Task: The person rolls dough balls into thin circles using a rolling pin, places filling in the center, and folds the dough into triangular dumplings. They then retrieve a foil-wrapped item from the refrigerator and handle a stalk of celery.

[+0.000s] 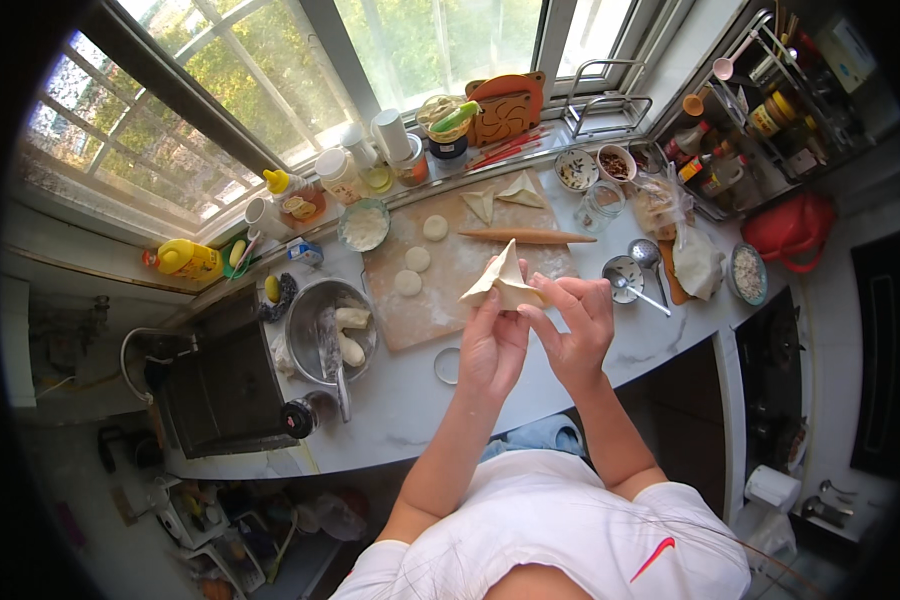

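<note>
Above the floured wooden board (435,322), my left hand (495,349) holds a three-pointed folded dough parcel (501,279) from below, its thumb on the front. The thumb and forefinger of my right hand (583,326) pinch its right corner. Behind the parcel lies a wooden rolling pin (526,236). Two folded dough triangles (478,205) (523,192) rest at the board's far edge. Three round dough pieces (408,283) (418,259) (435,227) sit on its left half. The parcel's underside is partly hidden by my fingers.
Left of the board, a steel bowl (298,326) holds dough pieces (351,350), with a floury knife (330,345) across it. A bowl of flour (365,225) stands behind. A patterned bowl with a spoon (621,277) and a skimmer (647,255) lie right. The sink (221,382) is far left.
</note>
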A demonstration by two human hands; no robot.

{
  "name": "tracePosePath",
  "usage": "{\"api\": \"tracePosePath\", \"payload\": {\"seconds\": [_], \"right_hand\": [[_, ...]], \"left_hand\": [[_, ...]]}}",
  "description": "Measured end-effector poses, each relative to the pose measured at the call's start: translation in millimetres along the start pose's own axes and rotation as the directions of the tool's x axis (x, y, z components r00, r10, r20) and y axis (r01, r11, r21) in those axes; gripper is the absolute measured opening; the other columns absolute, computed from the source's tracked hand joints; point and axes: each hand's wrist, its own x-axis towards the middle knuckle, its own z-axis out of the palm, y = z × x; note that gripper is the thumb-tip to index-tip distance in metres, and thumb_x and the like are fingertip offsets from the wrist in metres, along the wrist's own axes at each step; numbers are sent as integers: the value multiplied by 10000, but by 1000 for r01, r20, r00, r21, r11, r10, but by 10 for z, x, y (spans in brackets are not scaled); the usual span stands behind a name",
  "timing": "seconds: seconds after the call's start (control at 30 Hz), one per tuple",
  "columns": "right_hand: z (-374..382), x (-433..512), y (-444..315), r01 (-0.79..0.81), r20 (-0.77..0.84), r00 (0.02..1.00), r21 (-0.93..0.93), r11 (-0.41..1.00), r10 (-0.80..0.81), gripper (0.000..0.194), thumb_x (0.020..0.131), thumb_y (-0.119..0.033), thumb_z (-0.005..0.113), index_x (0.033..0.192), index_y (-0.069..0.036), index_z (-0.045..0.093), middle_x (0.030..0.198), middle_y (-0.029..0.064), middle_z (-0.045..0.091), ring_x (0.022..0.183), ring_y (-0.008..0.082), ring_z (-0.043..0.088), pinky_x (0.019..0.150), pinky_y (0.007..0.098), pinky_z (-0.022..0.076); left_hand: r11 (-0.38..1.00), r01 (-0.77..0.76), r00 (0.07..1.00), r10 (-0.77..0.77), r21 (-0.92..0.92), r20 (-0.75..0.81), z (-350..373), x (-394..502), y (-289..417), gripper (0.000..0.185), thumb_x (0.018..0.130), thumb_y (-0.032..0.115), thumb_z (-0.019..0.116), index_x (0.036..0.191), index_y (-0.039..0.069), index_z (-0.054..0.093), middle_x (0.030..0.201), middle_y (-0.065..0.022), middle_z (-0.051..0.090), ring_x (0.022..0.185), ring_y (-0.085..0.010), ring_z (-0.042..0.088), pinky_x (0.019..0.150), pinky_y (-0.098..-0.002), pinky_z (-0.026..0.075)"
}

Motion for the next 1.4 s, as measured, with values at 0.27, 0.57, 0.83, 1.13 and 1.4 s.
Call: {"api": "tracePosePath", "payload": {"seconds": [0.27, 0.57, 0.83, 1.13, 1.4], "right_hand": [[33, -73, 38, -23, -5, 1000, -27, 999, 23, 367, 723, -192, 906, 1060, -110, 785, 915, 23, 619, 836, 226, 540, 735, 350, 439], [10, -92, -60, -160, -11, 987, -37, 986, 160, 319, 705, -212, 929, 921, -110, 718, 917, 27, 550, 888, 231, 493, 805, 359, 401], [34, -57, -51, -149, 83, 986, 83, 985, 142, 256, 721, -129, 888, 912, -117, 718, 984, 40, 584, 946, 237, 510, 840, 364, 414], [71, -70, -42, -39, 55, 998, 79, 996, 34, 225, 749, -80, 859, 909, -104, 702, 1051, 65, 651, 972, 254, 567, 836, 378, 457], [106, -52, -39, -128, 14, 992, 144, 981, 127, 201, 758, -59, 827, 888, -99, 678, 1107, 71, 720, 1010, 283, 653, 858, 392, 521]], "left_hand": [[999, -40, 999, 40, -38, -1, -9, 2, -7, 488, 1073, 141, 546, 1541, 93, 414, 1551, -149, 474, 1322, -249, 547, 1074, -371, 520], [998, -55, 998, 56, 7, -8, -6, -9, -23, 490, 1077, 145, 541, 1546, 94, 407, 1540, -136, 485, 1278, -246, 573, 1073, -369, 521], [996, -71, 997, 72, 44, -23, 27, -26, -47, 468, 1083, 155, 533, 1533, 83, 427, 1524, -129, 498, 1248, -235, 583, 1063, -358, 519], [997, -70, 997, 71, 38, -25, 29, -26, -61, 449, 1099, 164, 497, 1531, 63, 426, 1542, -146, 480, 1294, -226, 561, 1092, -357, 493], [998, -57, 998, 58, 36, -23, 32, -47, -57, 443, 1101, 157, 488, 1526, 49, 423, 1551, -153, 473, 1352, -221, 524, 1134, -357, 465]]}}
